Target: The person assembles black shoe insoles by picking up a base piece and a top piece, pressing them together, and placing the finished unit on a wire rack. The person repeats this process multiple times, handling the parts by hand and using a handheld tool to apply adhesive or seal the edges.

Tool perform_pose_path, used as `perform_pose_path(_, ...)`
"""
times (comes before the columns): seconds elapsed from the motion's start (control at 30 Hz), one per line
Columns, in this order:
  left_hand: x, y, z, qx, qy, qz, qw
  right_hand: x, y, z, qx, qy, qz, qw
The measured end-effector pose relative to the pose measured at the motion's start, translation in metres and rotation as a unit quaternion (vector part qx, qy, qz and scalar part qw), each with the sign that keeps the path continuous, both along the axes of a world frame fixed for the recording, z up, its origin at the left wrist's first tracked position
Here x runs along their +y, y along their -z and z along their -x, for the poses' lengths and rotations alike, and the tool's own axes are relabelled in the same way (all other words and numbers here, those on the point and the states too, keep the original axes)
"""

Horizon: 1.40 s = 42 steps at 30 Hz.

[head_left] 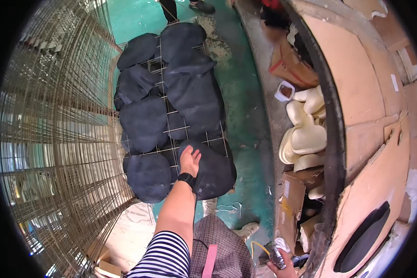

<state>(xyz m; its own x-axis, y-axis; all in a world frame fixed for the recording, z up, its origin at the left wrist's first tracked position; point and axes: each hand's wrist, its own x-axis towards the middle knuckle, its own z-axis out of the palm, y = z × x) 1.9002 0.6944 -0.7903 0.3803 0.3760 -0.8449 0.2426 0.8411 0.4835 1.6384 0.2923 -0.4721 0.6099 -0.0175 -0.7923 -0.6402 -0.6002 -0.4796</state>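
Note:
Dark, rounded, flexible sheets [143, 123] lie in two columns over a wire grid rack [164, 83]; some overlap or fold. My left hand [190, 161], with a black band at the wrist, is over the upper left part of the nearest right-hand dark sheet [213, 171]. Its fingers are apart and slightly bent, with nothing visible in them; whether they touch the sheet I cannot tell. At the lower edge, my right hand [286, 268] is closed around a silver spray-gun-like tool [278, 257]. A yellow hose [260, 245] curves beside it.
Stacked wire racks [65, 116] rise at the left. Cream moulded pieces [309, 139], a white container [284, 91] and cardboard boxes [292, 199] fill the right side, beside a large cardboard sheet [352, 74]. Another person's legs [169, 9] stand beyond the rack on the green floor [245, 116].

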Motion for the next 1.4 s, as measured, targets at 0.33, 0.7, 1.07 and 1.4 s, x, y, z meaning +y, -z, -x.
perform_pose_path(0.33,0.009,0.092,-0.058,-0.072,0.101,-0.002,0.992,-0.018,0.049,0.051,0.054,0.093,0.089,0.990)
perform_pose_path(0.7,0.034,0.126,-0.058,-0.098,0.073,-0.005,0.992,0.009,0.073,0.032,0.067,0.243,0.043,0.967)
perform_pose_path(1.07,0.073,0.075,0.001,-0.060,0.044,-0.033,0.997,0.018,0.076,-0.016,0.113,0.063,-0.002,0.992)
perform_pose_path(1.4,0.115,-0.132,0.161,-0.048,-0.047,-0.118,0.991,0.028,-0.002,-0.049,-0.013,-0.033,-0.076,0.996)
